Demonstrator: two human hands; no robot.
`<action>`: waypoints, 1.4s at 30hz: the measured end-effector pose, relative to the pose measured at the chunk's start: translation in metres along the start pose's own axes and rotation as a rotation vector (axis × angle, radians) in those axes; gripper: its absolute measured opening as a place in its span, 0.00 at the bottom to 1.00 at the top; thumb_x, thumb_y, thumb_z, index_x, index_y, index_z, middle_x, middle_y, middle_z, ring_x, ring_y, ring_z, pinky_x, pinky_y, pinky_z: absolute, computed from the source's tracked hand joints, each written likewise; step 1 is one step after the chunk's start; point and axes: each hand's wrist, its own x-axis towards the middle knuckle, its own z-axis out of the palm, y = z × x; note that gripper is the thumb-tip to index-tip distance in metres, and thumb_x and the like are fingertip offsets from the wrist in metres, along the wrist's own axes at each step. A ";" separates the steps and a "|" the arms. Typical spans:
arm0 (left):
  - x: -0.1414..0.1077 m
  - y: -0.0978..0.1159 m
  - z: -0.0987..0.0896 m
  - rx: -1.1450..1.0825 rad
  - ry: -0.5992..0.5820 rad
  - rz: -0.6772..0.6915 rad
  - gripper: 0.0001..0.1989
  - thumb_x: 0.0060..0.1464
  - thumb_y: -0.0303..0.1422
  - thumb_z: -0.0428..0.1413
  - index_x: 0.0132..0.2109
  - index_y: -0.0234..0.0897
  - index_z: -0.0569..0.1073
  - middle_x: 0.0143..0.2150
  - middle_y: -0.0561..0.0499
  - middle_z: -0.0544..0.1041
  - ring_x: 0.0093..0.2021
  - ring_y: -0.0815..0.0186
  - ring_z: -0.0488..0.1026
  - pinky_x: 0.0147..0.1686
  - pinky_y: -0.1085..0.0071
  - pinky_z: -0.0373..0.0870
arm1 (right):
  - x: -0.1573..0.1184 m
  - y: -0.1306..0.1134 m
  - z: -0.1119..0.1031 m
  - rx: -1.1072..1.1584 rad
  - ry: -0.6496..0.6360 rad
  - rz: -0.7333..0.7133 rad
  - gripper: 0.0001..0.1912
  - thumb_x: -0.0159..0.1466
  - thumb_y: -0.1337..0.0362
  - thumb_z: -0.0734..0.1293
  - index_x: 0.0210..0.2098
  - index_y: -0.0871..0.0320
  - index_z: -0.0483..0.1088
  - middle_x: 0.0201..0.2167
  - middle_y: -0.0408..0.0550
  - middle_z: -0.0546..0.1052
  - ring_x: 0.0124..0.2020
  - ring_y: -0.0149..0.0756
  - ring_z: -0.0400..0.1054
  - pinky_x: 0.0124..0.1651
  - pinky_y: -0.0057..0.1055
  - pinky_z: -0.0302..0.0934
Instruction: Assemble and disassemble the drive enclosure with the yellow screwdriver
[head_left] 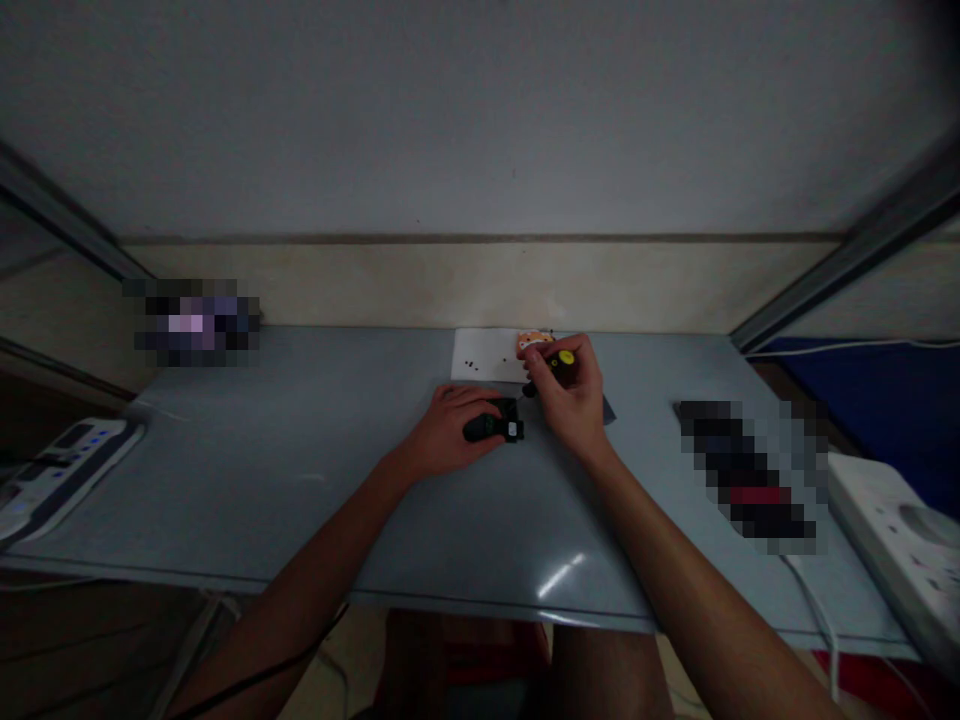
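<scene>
On the grey table, my left hand (442, 432) is closed around a small black device (511, 428) with a white label-like patch. A screwdriver (564, 362) with a black and yellow handle is gripped in my right hand (577, 400). Its thin shaft slants down and left to the device's upper right edge; whether the tip sits in a screw is too small to make out. Just behind both hands lies a white sheet (487, 345) with several tiny dark pieces (471, 366), screw-like in size. An orange and white cartoon-faced item (534, 340) rests at its right side, partly behind my right fingers.
A flat dark grey piece (609, 408) shows beside my right wrist. Power strips stand at the far left (75, 470) and far right (896, 530). Two blurred-out objects lie on the table (300, 520), back left and right. A wall (337, 285) borders the back.
</scene>
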 end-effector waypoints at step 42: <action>0.000 0.001 -0.002 -0.015 -0.018 0.016 0.12 0.61 0.40 0.65 0.49 0.45 0.77 0.63 0.51 0.78 0.62 0.58 0.74 0.65 0.53 0.59 | 0.005 -0.023 0.001 0.556 -0.137 0.452 0.13 0.64 0.50 0.71 0.34 0.52 0.70 0.24 0.38 0.61 0.25 0.31 0.58 0.31 0.30 0.60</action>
